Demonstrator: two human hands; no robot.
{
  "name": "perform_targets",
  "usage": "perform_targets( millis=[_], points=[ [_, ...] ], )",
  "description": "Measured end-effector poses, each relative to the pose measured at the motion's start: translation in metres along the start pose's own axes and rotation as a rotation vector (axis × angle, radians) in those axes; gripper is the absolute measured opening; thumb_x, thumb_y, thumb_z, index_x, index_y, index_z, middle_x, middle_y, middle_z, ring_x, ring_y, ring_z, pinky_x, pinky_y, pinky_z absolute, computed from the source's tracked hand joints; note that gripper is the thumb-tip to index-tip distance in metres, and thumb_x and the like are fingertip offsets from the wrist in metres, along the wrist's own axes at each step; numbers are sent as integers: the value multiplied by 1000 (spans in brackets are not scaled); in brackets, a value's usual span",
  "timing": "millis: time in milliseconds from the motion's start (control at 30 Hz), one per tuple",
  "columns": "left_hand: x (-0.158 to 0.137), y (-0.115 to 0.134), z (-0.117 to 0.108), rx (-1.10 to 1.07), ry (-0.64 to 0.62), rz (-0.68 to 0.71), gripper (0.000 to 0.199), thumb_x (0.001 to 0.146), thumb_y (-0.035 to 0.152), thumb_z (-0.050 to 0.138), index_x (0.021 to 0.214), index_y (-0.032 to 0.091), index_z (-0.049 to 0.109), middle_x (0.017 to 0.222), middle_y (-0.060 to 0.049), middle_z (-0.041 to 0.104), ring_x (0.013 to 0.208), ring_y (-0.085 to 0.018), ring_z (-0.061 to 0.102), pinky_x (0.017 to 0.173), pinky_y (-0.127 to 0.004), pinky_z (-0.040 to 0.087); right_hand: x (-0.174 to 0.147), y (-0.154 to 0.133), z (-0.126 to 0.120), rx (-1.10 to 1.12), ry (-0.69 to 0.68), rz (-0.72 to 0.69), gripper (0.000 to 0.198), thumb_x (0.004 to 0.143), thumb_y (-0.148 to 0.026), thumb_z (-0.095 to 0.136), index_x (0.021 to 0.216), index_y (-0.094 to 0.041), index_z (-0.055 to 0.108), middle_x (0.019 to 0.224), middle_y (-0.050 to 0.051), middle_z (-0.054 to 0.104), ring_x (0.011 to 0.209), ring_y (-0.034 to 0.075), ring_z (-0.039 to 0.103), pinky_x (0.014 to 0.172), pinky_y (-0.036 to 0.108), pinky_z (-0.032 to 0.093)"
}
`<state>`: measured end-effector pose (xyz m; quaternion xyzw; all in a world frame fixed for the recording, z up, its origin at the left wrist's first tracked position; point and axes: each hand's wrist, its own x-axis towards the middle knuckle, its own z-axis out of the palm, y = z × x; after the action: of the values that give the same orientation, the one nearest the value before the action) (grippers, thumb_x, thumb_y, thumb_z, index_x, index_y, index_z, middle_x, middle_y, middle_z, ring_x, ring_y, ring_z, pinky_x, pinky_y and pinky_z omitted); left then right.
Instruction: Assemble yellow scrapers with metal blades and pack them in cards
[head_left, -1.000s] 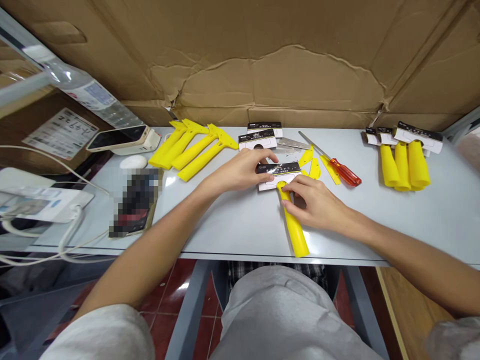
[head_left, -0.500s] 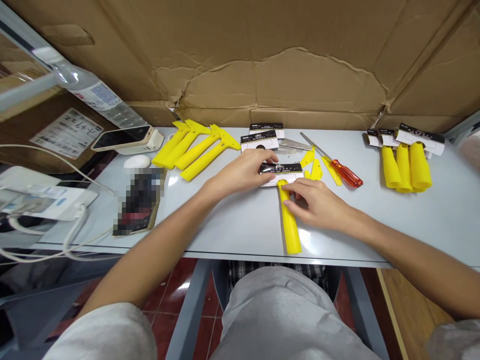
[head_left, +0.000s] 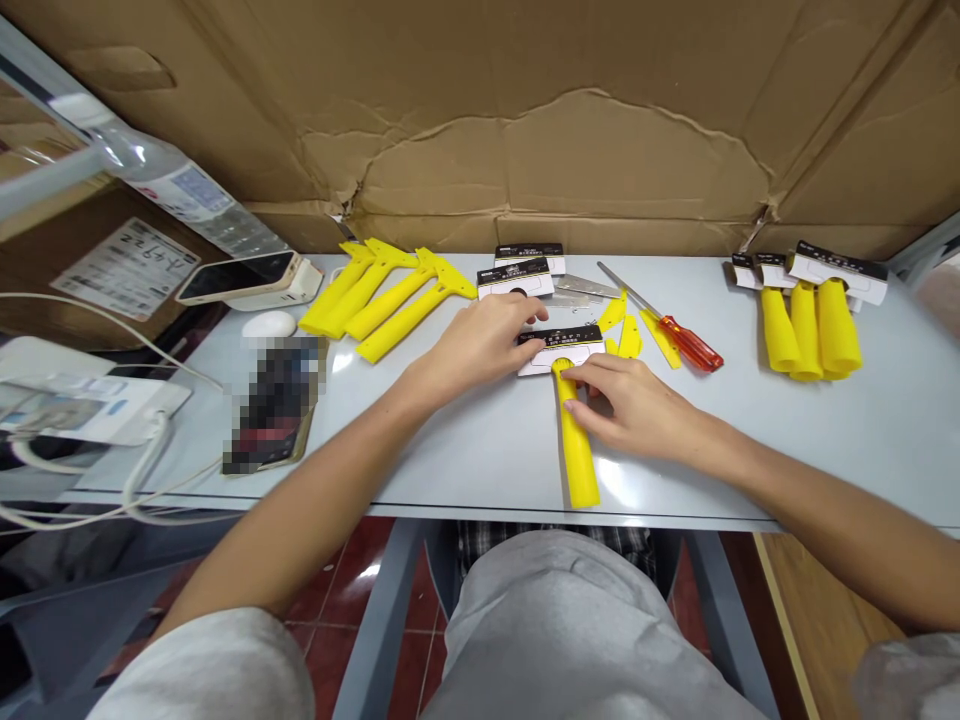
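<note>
A yellow plastic scraper (head_left: 576,450) lies handle-toward-me on the grey table (head_left: 465,440), its head inside a white card sleeve with a black band (head_left: 564,345). My left hand (head_left: 480,340) pinches the sleeve's left end. My right hand (head_left: 637,405) rests on the handle just below the sleeve, fingertips pressing where handle meets card.
Bare yellow scrapers (head_left: 390,290) lie at back left, two spare sleeves (head_left: 517,275) and metal blades (head_left: 589,288) behind my hands. A red-handled screwdriver (head_left: 679,335) and small yellow parts (head_left: 626,330) lie right of them. Sleeved scrapers (head_left: 814,315) sit far right. Phones (head_left: 274,400) and cables lie left.
The scraper's handle has swung a little left and straighter toward me. Both hands have stayed on the sleeve and handle with only slight finger shifts.
</note>
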<state>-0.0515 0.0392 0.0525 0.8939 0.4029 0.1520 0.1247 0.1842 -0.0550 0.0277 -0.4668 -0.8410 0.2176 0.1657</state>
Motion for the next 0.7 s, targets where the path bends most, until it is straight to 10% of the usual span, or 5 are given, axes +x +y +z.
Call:
perform_targets(
  millis=[700],
  points=[
    [10, -34, -25, 96, 126, -190, 20, 98, 33, 62, 111, 22, 74, 118, -9, 81, 112, -30, 73, 99, -44, 55, 10, 31, -21, -203, 286, 79, 41, 105, -41, 51, 115, -14, 80, 105, 8, 74, 91, 15, 65, 88, 32, 44]
  ],
)
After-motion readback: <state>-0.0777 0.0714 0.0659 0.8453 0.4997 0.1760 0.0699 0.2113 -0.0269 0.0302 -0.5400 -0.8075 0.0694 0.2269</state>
